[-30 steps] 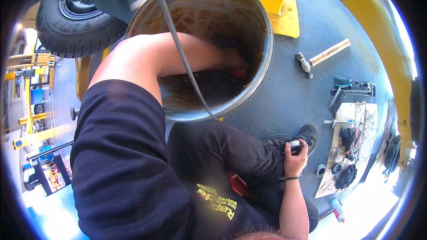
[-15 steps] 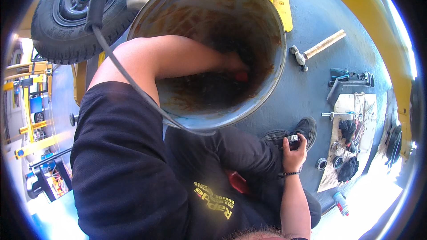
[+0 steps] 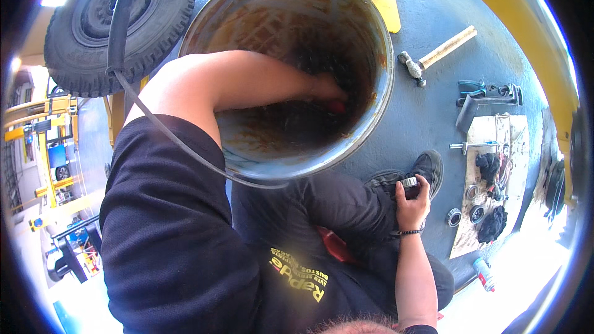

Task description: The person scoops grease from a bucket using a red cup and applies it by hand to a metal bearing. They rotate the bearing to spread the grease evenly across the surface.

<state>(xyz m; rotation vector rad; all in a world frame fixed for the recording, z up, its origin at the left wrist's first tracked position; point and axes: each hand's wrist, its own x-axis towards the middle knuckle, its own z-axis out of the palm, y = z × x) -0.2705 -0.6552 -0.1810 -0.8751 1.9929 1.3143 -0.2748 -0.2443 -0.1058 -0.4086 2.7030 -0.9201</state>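
Observation:
My left arm reaches deep into a large open metal drum (image 3: 387, 80) whose inner wall is streaked with brown smears. Down in its shadow is my left hand (image 3: 327, 88), with something red (image 3: 336, 106) at its fingertips; the fingers are too dark to make out. Beside my shoe, my right hand (image 3: 413, 207) grips a small silver ring-shaped roller bearing (image 3: 409, 182) between thumb and fingers.
A hammer (image 3: 438, 55) lies on the floor right of the drum. Farther right are pliers (image 3: 472, 88), a stained sheet (image 3: 464, 235) with dark rags (image 3: 493, 225) and round parts, and a spray can (image 3: 484, 274). A tyre (image 3: 167, 37) and hose (image 3: 167, 142) are at left.
The view has shifted slightly. My left hand stays down in the drum, and my right hand still holds the roller bearing by my shoe.

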